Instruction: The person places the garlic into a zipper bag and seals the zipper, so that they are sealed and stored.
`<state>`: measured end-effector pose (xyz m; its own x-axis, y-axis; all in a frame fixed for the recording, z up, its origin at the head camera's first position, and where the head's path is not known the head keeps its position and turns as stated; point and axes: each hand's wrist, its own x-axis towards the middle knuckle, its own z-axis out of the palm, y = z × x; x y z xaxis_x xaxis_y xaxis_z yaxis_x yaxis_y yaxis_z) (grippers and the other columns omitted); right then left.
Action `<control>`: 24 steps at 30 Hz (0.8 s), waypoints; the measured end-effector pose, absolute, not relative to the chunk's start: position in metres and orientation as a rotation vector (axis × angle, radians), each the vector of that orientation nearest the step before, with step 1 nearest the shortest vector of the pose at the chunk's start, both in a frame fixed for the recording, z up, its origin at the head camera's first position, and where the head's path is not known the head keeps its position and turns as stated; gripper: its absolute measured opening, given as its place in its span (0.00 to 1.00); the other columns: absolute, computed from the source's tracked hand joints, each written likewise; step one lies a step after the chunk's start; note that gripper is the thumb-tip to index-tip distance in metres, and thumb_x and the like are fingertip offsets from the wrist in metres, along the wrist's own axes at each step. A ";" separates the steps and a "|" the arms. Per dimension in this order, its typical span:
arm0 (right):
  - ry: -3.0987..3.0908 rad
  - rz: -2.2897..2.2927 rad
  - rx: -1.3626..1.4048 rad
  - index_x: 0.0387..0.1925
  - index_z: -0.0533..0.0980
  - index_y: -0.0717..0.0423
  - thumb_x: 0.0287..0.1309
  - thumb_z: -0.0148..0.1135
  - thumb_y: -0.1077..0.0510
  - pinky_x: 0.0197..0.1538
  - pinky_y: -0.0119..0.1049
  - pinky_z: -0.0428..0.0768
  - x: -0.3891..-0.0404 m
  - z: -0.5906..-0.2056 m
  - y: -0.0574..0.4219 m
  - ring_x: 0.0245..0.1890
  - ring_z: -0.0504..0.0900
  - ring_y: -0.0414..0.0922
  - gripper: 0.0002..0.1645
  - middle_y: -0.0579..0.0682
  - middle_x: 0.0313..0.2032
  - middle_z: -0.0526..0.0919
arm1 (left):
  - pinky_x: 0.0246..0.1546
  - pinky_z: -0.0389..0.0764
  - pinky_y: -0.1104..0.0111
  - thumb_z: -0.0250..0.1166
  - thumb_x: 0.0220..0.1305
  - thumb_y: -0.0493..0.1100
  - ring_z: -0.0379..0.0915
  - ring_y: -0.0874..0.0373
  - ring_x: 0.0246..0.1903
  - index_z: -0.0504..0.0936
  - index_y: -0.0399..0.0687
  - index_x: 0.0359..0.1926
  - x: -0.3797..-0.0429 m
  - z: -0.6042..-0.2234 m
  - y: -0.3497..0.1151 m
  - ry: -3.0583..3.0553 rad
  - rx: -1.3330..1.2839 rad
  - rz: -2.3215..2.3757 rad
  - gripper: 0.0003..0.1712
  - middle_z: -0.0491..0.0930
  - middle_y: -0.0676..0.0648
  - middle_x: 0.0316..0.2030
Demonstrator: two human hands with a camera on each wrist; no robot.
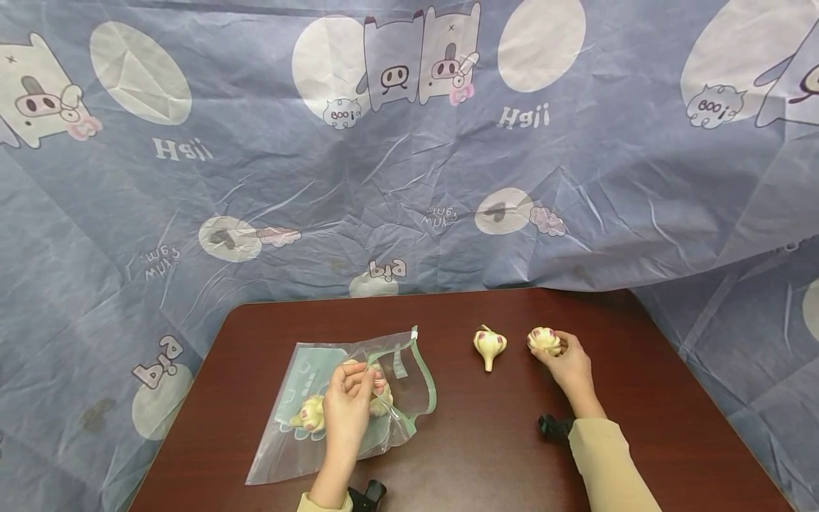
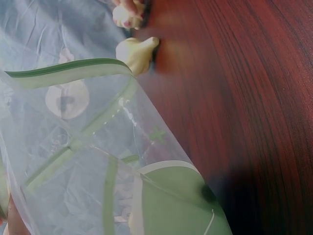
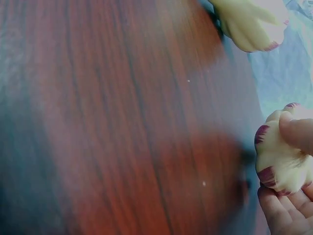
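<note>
My left hand (image 1: 348, 405) pinches the upper film of a clear zip bag (image 1: 281, 451) with a green-edged mouth, which gapes toward the right. Garlic bulbs lie inside the bag; one garlic bulb (image 1: 312, 412) shows left of the hand, and others are partly covered by the fingers. At the right, my right hand (image 1: 573, 371) grips a cream garlic bulb (image 1: 542, 340) with purple tips, thumb on one side and fingers beneath in the right wrist view (image 3: 283, 152). Another garlic bulb (image 1: 489, 344) lies on the table between the bag and the right hand, its stem toward me.
The dark red wooden table (image 1: 473, 455) ends at the back against a blue patterned cloth (image 1: 409, 178), which hangs behind it and down both sides. A black wrist strap piece (image 1: 554, 426) is by the right wrist, and a similar black piece (image 1: 370, 494) by the left.
</note>
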<state>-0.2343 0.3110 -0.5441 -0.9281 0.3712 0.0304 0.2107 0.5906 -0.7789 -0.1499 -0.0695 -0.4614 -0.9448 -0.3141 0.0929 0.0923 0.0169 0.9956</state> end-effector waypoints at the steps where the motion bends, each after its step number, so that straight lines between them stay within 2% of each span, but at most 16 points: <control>1: -2.618 1.264 -0.495 0.66 0.63 0.68 0.55 0.72 0.52 0.56 0.52 0.74 -0.233 -0.543 0.311 0.57 0.74 0.61 0.44 0.71 0.58 0.74 | 0.32 0.85 0.74 0.63 0.65 0.32 0.83 0.66 0.25 0.74 0.27 0.46 -0.150 -0.461 -0.069 -2.007 0.227 -2.009 0.12 0.84 0.32 0.34; 3: -2.601 1.286 -0.510 0.67 0.63 0.66 0.55 0.72 0.50 0.52 0.41 0.77 -0.229 -0.538 0.309 0.57 0.75 0.59 0.45 0.70 0.58 0.74 | 0.32 0.85 0.74 0.64 0.65 0.32 0.83 0.66 0.25 0.74 0.27 0.46 -0.150 -0.461 -0.070 -2.007 0.226 -2.009 0.12 0.85 0.32 0.35; 6: -2.565 1.340 -0.508 0.67 0.64 0.63 0.55 0.72 0.47 0.44 0.20 0.72 -0.222 -0.529 0.305 0.56 0.76 0.55 0.45 0.67 0.57 0.76 | 0.32 0.84 0.75 0.64 0.66 0.33 0.83 0.66 0.26 0.75 0.28 0.46 -0.149 -0.460 -0.070 -2.011 0.230 -2.012 0.12 0.85 0.32 0.35; 9: -2.532 1.405 -0.473 0.67 0.64 0.61 0.55 0.72 0.46 0.37 0.10 0.68 -0.214 -0.516 0.295 0.55 0.78 0.51 0.45 0.64 0.58 0.76 | 0.32 0.84 0.75 0.64 0.66 0.33 0.83 0.66 0.26 0.75 0.28 0.46 -0.149 -0.460 -0.070 -2.016 0.231 -2.015 0.12 0.85 0.33 0.35; 13: -2.525 1.493 -0.374 0.66 0.64 0.60 0.54 0.73 0.48 0.39 0.12 0.73 -0.204 -0.499 0.276 0.47 0.80 0.37 0.45 0.63 0.57 0.77 | 0.32 0.85 0.75 0.64 0.66 0.34 0.83 0.65 0.26 0.75 0.28 0.47 -0.148 -0.459 -0.070 -2.016 0.225 -2.015 0.13 0.85 0.34 0.35; 17: -2.511 1.632 -0.246 0.66 0.64 0.61 0.53 0.75 0.52 0.41 0.15 0.76 -0.194 -0.481 0.254 0.41 0.76 0.22 0.44 0.63 0.55 0.77 | 0.33 0.85 0.74 0.64 0.66 0.34 0.83 0.65 0.26 0.74 0.28 0.47 -0.149 -0.459 -0.069 -2.015 0.218 -2.017 0.13 0.85 0.34 0.35; 20: -2.475 1.747 -0.132 0.64 0.65 0.61 0.51 0.76 0.56 0.43 0.17 0.78 -0.187 -0.470 0.236 0.41 0.77 0.22 0.42 0.63 0.54 0.78 | 0.33 0.85 0.74 0.63 0.66 0.34 0.83 0.65 0.26 0.74 0.28 0.47 -0.149 -0.460 -0.069 -2.010 0.220 -2.026 0.13 0.85 0.34 0.35; 24: -2.418 1.888 0.058 0.61 0.67 0.64 0.48 0.76 0.64 0.44 0.21 0.80 -0.179 -0.461 0.212 0.42 0.80 0.27 0.40 0.65 0.54 0.78 | 0.32 0.85 0.74 0.64 0.66 0.34 0.83 0.65 0.26 0.74 0.28 0.47 -0.149 -0.459 -0.069 -2.008 0.226 -2.030 0.13 0.85 0.34 0.35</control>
